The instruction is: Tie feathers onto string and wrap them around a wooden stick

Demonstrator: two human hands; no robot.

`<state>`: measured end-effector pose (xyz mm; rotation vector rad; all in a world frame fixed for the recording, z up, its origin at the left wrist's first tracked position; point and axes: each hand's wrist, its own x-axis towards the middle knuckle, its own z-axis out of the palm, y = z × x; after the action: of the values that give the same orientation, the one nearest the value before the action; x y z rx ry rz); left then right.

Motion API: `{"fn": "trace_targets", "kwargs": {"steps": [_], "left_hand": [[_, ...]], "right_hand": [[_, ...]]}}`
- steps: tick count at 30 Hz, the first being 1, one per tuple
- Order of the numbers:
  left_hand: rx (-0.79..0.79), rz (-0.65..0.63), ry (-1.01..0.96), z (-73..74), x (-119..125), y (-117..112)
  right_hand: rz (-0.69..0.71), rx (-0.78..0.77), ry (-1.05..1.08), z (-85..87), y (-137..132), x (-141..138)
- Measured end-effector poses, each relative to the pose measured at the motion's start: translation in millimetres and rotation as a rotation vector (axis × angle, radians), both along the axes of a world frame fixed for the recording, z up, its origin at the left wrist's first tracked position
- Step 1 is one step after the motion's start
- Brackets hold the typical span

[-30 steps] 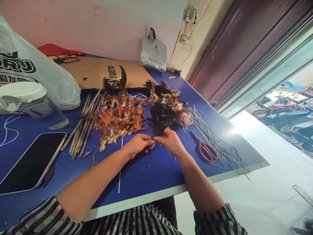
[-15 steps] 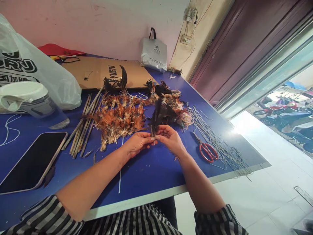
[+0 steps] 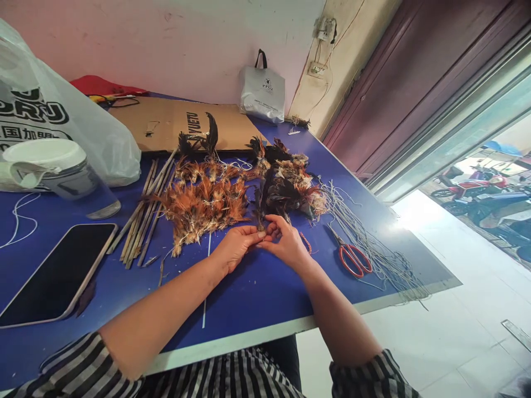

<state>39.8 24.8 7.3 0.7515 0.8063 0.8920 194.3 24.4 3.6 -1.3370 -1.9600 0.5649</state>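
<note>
Two hands [image 3: 235,247] [image 3: 288,245] at dark feathers [image 3: 260,213], open tabletop [image 3: 257,298] toward the pale near edge [image 3: 232,339]

Blue tabletop [image 3: 257,301] is edged in white. Left: phone [image 3: 58,273], sticks [image 3: 143,228] and lidded container [image 3: 68,179] are laid out. Centre: reddish-brown feather bundles [image 3: 207,204] are spread, dark feather bundles [image 3: 286,190] set alongside. Right: red-handled scissors [image 3: 341,242] are placed beside grey cords [image 3: 375,249]. Rear: cardboard [image 3: 155,118], silver bag [image 3: 262,95] are noted.

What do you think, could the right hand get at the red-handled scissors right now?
Probably yes: the red-handled scissors lie uncovered to the right of the right hand, with nothing bulky between. It may first have to leave the dark feathers at its fingertips.
</note>
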Motion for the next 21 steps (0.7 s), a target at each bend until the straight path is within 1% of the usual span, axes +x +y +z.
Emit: {"fn": "trace_targets", "kwargs": {"steps": [3,5,9,11,14,16,18,21], "left_hand": [[0.006,0.021,-0.009,-4.8,2,-1],[0.032,0.029,-0.006,-8.1,2,-1],[0.183,0.007,0.080,-12.1,2,-2],[0.243,-0.015,0.136,-13.1,2,-3],[0.282,-0.023,0.188,-14.7,3,-5],[0.309,-0.026,0.210,-16.0,4,-5],[0.340,-0.016,0.239,-17.4,4,-6],[0.416,0.019,0.298,-19.3,4,-6]], "right_hand": [[-0.039,-0.023,0.005,0.1,0,-1],[-0.033,-0.051,0.039,3.0,-1,0],[0.063,-0.208,0.195,13.2,-1,5],[0.028,-0.247,0.277,15.8,0,8],[-0.049,-0.255,0.365,13.4,2,9],[-0.052,-0.270,0.389,10.6,3,9],[-0.057,-0.263,0.369,9.8,2,7],[-0.089,-0.224,0.309,13.0,-1,1]]}}
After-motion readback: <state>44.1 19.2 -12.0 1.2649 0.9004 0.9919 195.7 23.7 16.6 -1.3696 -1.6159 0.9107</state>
